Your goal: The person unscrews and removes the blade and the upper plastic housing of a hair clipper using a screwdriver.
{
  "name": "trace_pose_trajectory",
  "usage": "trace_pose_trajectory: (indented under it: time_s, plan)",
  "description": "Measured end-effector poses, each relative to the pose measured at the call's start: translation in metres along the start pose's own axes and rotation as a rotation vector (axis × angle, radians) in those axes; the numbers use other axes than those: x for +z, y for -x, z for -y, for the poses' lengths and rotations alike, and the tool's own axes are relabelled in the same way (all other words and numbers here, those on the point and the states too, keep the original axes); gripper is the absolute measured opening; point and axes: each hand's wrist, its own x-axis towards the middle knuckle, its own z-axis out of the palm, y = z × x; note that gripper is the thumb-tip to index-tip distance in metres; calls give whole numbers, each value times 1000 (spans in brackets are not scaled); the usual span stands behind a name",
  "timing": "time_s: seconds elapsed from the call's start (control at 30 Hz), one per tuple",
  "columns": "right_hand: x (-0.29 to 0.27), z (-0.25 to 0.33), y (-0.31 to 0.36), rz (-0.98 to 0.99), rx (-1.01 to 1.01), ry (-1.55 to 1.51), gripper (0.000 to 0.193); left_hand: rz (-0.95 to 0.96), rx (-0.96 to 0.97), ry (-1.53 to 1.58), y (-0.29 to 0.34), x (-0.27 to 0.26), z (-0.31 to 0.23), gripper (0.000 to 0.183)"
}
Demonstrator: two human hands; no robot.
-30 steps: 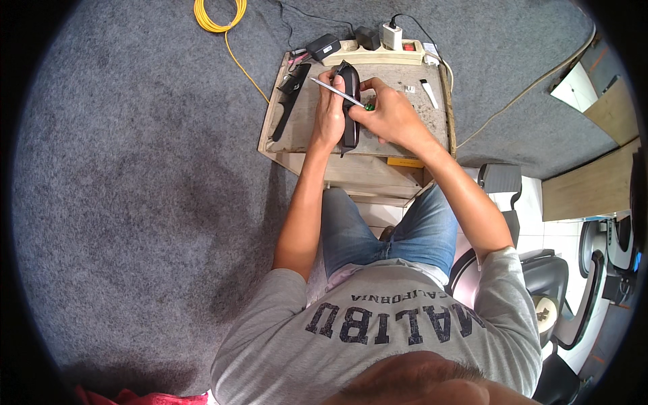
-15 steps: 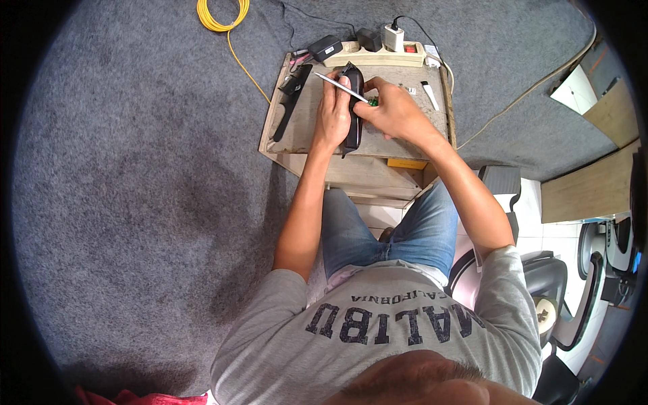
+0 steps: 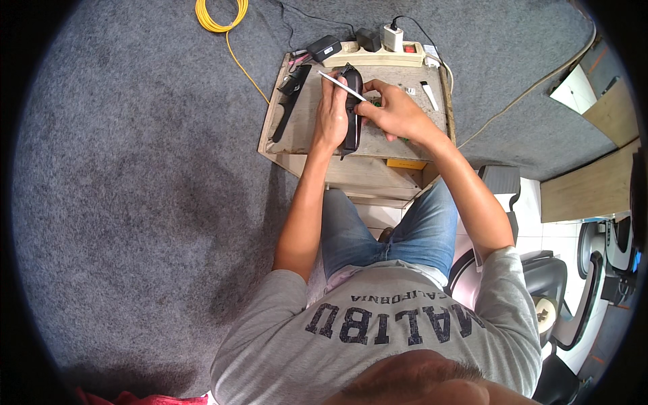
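A black hair clipper [image 3: 352, 138] lies lengthwise on the small wooden table, its blade end away from me. My left hand [image 3: 331, 120] is closed against the clipper's left side, steadying it with the fingers pointing away from me. My right hand [image 3: 403, 113] grips a screwdriver [image 3: 343, 87], whose pale shaft slants across the clipper toward the far left. Bits of its green handle show between my right fingers. The shaft's tip extends past my left fingers. Left of my left hand lies a black comb [image 3: 287, 111].
A power strip [image 3: 344, 57] with plugged-in adapters runs along the table's [image 3: 307, 145] far edge. At the right lie a small brush [image 3: 429, 96] and a small clear piece [image 3: 410, 90]. A yellow box [image 3: 406, 164] sits on the shelf below. A coiled yellow cable [image 3: 221, 15] rests on the carpet.
The screwdriver has shifted slightly right and its shaft has turned a little. My right fingers have changed position on the handle. My left hand and the clipper have barely moved.
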Motion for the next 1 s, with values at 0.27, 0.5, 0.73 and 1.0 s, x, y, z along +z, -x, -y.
trace_pose_trajectory:
  time_s: [0.27, 0.5, 0.73, 1.0]
  plan:
    - [-4, 4, 0, -4, -55, 86, 58, 14, 43, 9, 2, 0, -2, 57]
    - [-2, 15, -1, 2, 9, 67, 66, 5, 58, 14, 2, 4, 0, 58]
    - [-7, 19, -1, 26, -2, 103, 61, 30, 47, -9, 1, 0, 4, 57]
    - [-8, 7, 4, -18, 6, 111, 56, 7, 42, -13, 0, 5, 4, 51]
